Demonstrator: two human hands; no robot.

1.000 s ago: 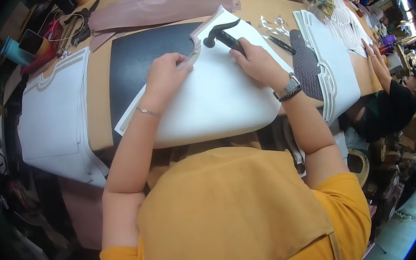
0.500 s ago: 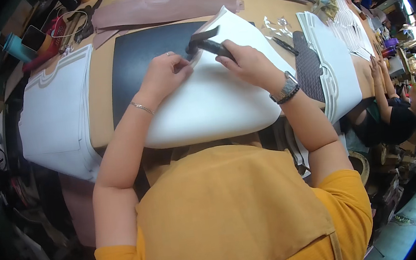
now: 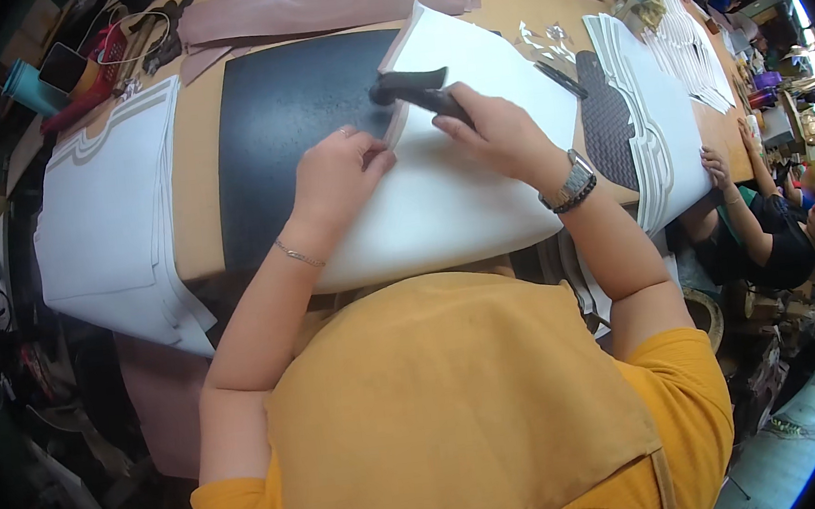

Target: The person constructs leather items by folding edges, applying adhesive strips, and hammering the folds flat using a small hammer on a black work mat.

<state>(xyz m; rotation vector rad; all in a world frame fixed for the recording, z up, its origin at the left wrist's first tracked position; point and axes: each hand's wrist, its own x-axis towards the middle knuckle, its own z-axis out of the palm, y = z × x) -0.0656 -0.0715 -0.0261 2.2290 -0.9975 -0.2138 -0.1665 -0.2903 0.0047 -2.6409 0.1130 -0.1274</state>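
Over the right part of the dark mat (image 3: 285,99): white sheet (image 3: 431,193). Right hand (image 3: 509,137) wrapped round the handle of the hammer (image 3: 416,87), head by the sheet's left edge. Left hand (image 3: 341,173) just nearer, thumb and finger nearly together; pinch unclear. Poor aim could bruise those fingertips.

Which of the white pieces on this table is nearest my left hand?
The middle white piece, partly covering the black board, with the hammer over its left edge; the left stack and right stack lie farther off to either side.
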